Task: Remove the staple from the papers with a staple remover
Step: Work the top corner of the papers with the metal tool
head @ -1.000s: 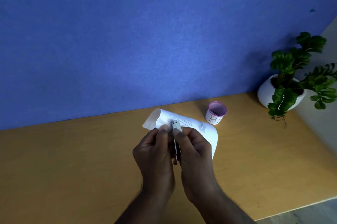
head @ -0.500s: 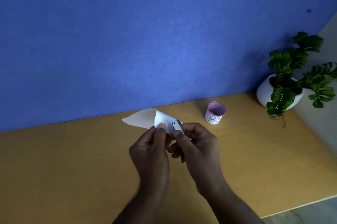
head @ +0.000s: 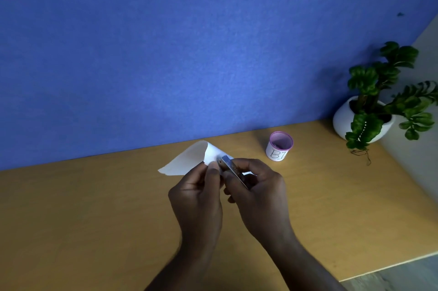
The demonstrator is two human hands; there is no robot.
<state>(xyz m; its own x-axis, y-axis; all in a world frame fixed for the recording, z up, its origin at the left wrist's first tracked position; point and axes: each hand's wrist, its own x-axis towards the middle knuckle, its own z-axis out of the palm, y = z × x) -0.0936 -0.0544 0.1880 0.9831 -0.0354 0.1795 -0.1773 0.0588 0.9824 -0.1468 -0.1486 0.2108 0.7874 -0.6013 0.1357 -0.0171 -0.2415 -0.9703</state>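
The white papers (head: 189,159) are curled over and held above the wooden desk, their far end pointing left. My left hand (head: 199,198) pinches the papers at their near corner. My right hand (head: 256,193) grips a flat metal staple remover (head: 231,167), whose tip rests against the papers right beside my left thumb. The staple itself is too small to make out, hidden between my fingers.
A small white cup with a pink rim (head: 279,146) stands on the wooden desk (head: 94,219) to the right of the papers. A potted green plant in a white pot (head: 369,113) sits in the far right corner. A blue wall (head: 189,42) backs the desk.
The papers have been turned and folded over, so their free end now points left instead of right. Both hands have shifted slightly, still together at the corner.
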